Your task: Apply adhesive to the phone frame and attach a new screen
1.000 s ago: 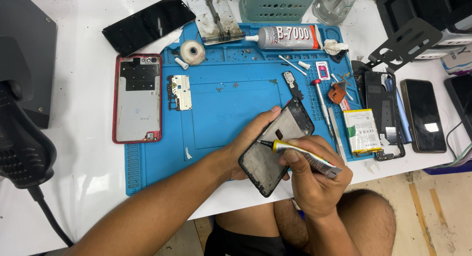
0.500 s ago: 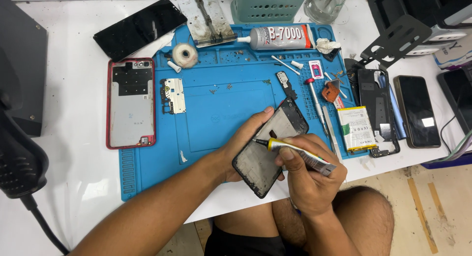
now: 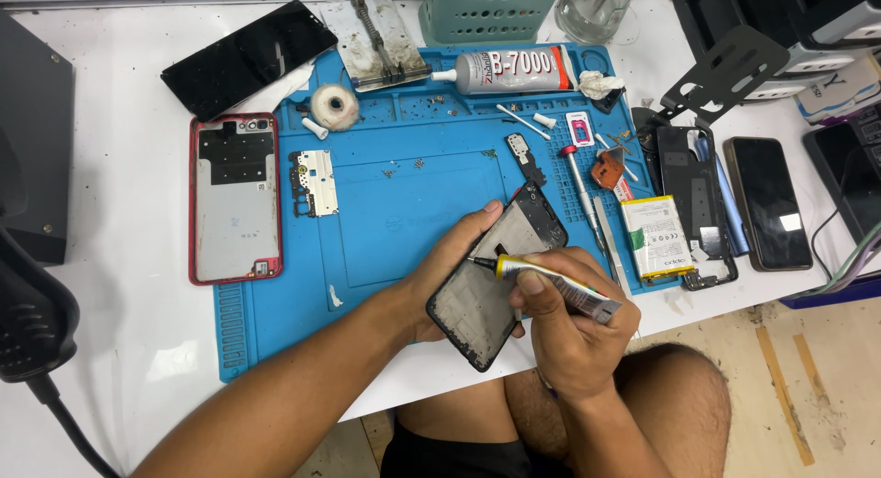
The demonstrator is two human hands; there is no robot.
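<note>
Phone frame (image 3: 496, 281) sits tilted at the near edge of the blue work mat (image 3: 404, 194), partly overhanging the table's front. Its long axis runs diagonally: top end up and to the right toward the screwdriver (image 3: 583, 194), bottom end down and to the left toward my lap. My left hand (image 3: 445, 276) cups it from the left side, fingers wrapped along the edge, thumb near the upper rim, closed on the frame. My right hand (image 3: 560, 327) pinches a small glue tube (image 3: 551, 285), fingers pressed together around its body. The tube lies nearly level, its dark nozzle pointing left and touching the frame's inner face near the middle, its crimped tail pointing right. Just right of the frame lies a battery (image 3: 656, 238). Farther left on the white table rests a red back cover (image 3: 234, 198), well apart; a larger glue tube (image 3: 505, 72) lies along the mat's far edge.
</note>
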